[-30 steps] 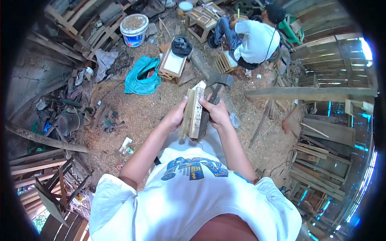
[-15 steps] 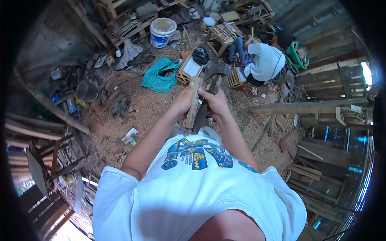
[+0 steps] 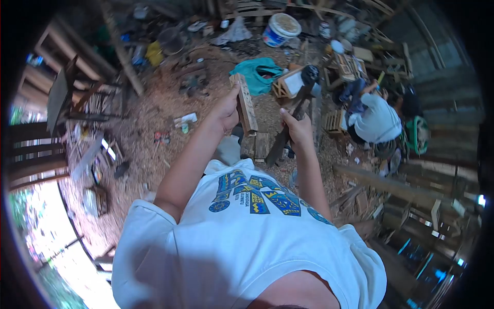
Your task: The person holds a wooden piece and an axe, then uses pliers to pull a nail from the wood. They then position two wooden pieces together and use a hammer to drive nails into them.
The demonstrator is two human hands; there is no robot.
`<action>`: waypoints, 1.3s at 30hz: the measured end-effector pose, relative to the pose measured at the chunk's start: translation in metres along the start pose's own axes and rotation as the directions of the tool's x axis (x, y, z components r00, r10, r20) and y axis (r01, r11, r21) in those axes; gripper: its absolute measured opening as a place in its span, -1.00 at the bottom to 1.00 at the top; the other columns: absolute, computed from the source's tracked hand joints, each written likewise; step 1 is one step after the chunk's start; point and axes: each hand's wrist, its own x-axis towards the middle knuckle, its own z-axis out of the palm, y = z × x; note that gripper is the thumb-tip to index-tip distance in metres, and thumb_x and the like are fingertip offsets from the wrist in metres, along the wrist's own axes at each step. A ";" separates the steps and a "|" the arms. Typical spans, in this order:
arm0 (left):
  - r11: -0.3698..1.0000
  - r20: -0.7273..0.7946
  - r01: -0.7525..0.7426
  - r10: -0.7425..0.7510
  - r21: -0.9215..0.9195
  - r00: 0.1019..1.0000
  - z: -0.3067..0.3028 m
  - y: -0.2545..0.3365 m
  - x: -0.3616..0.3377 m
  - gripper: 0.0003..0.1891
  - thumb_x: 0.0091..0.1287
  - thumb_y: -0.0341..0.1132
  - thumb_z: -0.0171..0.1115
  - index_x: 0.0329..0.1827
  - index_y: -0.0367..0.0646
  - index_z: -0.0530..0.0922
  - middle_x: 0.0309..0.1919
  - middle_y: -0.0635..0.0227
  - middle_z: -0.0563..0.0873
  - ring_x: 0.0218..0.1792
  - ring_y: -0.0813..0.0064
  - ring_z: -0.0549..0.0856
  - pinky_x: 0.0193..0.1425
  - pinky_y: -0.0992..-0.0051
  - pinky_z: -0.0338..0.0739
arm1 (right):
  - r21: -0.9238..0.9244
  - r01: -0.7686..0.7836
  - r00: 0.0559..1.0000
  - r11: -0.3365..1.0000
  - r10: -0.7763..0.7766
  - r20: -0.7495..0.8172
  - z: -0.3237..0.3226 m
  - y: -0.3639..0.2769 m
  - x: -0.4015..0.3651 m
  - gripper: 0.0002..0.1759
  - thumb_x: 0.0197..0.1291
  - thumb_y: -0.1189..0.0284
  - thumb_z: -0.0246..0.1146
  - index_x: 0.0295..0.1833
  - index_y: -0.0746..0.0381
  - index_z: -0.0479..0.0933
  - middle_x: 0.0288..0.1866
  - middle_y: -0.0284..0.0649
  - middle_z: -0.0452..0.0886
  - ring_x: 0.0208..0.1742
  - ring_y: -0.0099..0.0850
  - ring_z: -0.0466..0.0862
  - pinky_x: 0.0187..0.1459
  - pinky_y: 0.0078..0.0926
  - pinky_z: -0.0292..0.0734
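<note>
My left hand (image 3: 226, 109) is closed round a short, pale wooden block (image 3: 247, 106), which is held up and tilted, with dark marks along its face. To the right and apart from it, my right hand (image 3: 298, 126) grips a dark, long-handled hammer (image 3: 280, 144). The hammer's head (image 3: 307, 92) points away from me, and its handle end comes back toward my shirt. Fingers of both hands are partly hidden behind what they hold.
Wood shavings cover the ground (image 3: 149, 113). Ahead lie a teal cloth (image 3: 252, 74), a wooden crate (image 3: 290, 82) and a white bucket (image 3: 281, 31). A person in a white shirt (image 3: 378, 121) sits at the right by a small wooden bench (image 3: 350, 67). A beam (image 3: 391, 183) juts in at right.
My hands have moved apart: the block went left and the hammer right, where before they were side by side. My view has turned to the left.
</note>
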 end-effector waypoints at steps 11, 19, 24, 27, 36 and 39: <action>0.771 -0.291 -0.635 0.598 -0.045 0.746 -0.098 -0.014 -0.156 -0.41 0.65 0.08 0.07 0.58 -0.02 0.25 0.36 0.33 0.51 0.34 0.42 0.53 0.44 0.22 0.43 | -0.181 -0.049 0.842 0.982 0.138 0.522 0.142 0.018 -0.051 -0.70 0.24 0.41 0.55 -0.07 0.30 0.59 -0.18 -0.24 0.76 -0.17 -0.47 0.76 -0.06 -0.50 0.66; 0.625 -0.412 -0.776 0.731 0.084 0.544 -0.186 0.018 -0.242 -0.23 0.60 0.26 0.06 0.68 0.07 0.07 0.44 0.35 0.41 0.44 0.48 0.39 0.41 0.38 0.36 | -0.289 0.213 0.630 0.933 0.095 0.770 0.303 -0.002 -0.104 -0.53 0.04 0.51 0.65 0.04 0.33 0.61 -0.13 -0.26 0.75 -0.21 -0.52 0.70 -0.18 -0.52 0.57; 0.591 -0.482 -0.804 0.722 0.057 0.496 -0.287 0.036 -0.308 -0.11 0.63 0.19 0.06 0.78 0.10 -0.22 0.63 0.27 0.21 0.60 0.41 0.21 0.47 0.42 0.27 | -0.308 0.161 0.445 0.938 0.210 0.871 0.425 0.005 -0.164 -0.63 0.08 0.57 0.59 -0.06 0.30 0.57 -0.13 -0.24 0.74 -0.23 -0.54 0.69 -0.21 -0.49 0.58; 0.508 -0.436 -0.765 0.837 0.396 0.331 -0.399 0.006 -0.318 -0.23 0.68 0.14 -0.02 0.75 0.02 -0.09 0.58 0.16 0.25 0.56 0.39 0.28 0.43 0.52 0.28 | -0.248 0.204 0.371 0.947 0.160 0.915 0.494 0.040 -0.191 -0.63 0.09 0.58 0.57 -0.03 0.36 0.58 -0.15 -0.20 0.75 -0.27 -0.51 0.70 -0.21 -0.47 0.61; 0.447 -0.802 -0.823 0.597 0.350 -0.017 -0.453 0.064 -0.472 -0.58 0.71 0.09 -0.10 0.28 -0.08 0.33 -0.01 0.39 0.50 -0.02 0.55 0.54 0.11 0.40 0.49 | -0.327 0.196 0.046 0.924 0.325 0.945 0.663 0.059 -0.291 -0.67 0.14 0.62 0.51 -0.13 0.28 0.47 -0.18 -0.16 0.74 -0.27 -0.45 0.73 -0.28 -0.42 0.64; 0.499 -0.878 -0.784 0.464 0.368 -0.116 -0.483 0.054 -0.506 -0.48 0.68 0.12 -0.05 0.39 -0.14 0.35 0.00 0.34 0.53 -0.07 0.54 0.56 -0.02 0.44 0.50 | -0.362 0.222 0.032 0.905 0.364 0.931 0.707 0.077 -0.309 -0.69 0.15 0.61 0.51 -0.13 0.32 0.49 -0.22 -0.18 0.74 -0.29 -0.45 0.73 -0.29 -0.44 0.64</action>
